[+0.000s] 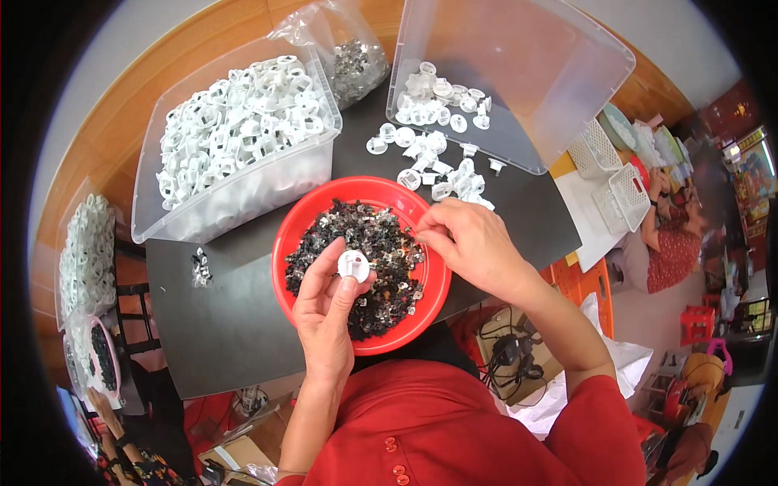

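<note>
My left hand [326, 304] holds a round white plastic part [353, 266] between thumb and fingers, its slotted face turned up. Beneath it stands a red basin [438, 283] heaped with small black and metallic pieces [379, 304]. Over the basin's right rim, my right hand [466, 243] has thumb and forefinger pinched together. Whatever lies between those fingertips is too small or hidden to make out. Beyond the right hand, loose white plastic parts [425, 150] like the held one lie scattered on the dark table [235, 324].
A clear bin [251, 198] full of white parts stands at the left. Behind it sits a plastic bag [352, 69] of metallic pieces. A large clear lid [519, 73] lies far right. White baskets [622, 198] and a person in red [673, 251] are at the right.
</note>
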Demonstrator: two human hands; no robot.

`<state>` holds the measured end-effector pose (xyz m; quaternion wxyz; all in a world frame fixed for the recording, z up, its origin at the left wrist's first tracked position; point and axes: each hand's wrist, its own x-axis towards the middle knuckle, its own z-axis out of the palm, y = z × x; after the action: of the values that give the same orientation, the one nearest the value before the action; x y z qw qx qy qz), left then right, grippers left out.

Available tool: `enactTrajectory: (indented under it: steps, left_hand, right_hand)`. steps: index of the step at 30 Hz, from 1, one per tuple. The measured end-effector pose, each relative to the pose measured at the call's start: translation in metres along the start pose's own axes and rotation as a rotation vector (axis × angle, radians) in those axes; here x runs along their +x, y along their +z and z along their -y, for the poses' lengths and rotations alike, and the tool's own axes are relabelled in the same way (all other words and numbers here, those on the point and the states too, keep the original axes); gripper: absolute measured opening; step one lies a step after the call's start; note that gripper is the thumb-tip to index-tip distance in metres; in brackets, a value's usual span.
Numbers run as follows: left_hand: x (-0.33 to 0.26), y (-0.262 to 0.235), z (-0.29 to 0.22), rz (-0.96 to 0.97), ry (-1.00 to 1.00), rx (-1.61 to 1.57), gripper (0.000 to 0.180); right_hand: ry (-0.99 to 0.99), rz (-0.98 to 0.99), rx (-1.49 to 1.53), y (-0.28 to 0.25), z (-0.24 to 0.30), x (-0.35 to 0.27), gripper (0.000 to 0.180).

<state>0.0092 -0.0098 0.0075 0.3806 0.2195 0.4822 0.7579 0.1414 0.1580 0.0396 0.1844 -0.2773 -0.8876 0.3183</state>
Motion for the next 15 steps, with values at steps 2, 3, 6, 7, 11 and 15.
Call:
enactTrajectory:
  steps: [2, 3, 6, 7, 11, 15]
  left_hand:
    - [0.000, -0.001, 0.004, -0.022, -0.006, -0.030, 0.042]
    - [0.000, -0.003, 0.005, -0.010, -0.021, -0.019, 0.042]
    - [-0.003, -0.008, 0.008, 0.025, -0.039, 0.019, 0.040]
    - [-0.002, -0.010, 0.008, 0.043, -0.041, 0.045, 0.039]
    - [-0.004, -0.007, 0.009, 0.059, -0.032, -0.008, 0.032]
    - [-0.003, -0.007, 0.010, 0.038, -0.039, 0.025, 0.028]
  right_hand:
    - [-0.012, 0.013, -0.245, 0.003, -0.004, -0.008, 0.012]
    - [-0.011, 0.012, -0.246, 0.005, -0.004, -0.009, 0.012]
    - [-0.079, 0.030, -0.386, 0.012, -0.001, -0.011, 0.011]
    - [-0.064, 0.055, -0.408, 0.014, -0.002, -0.009, 0.011]
    - [-0.066, 0.084, -0.464, 0.018, -0.006, -0.007, 0.011]
    - [-0.075, 0.082, -0.450, 0.020, -0.008, -0.007, 0.010]
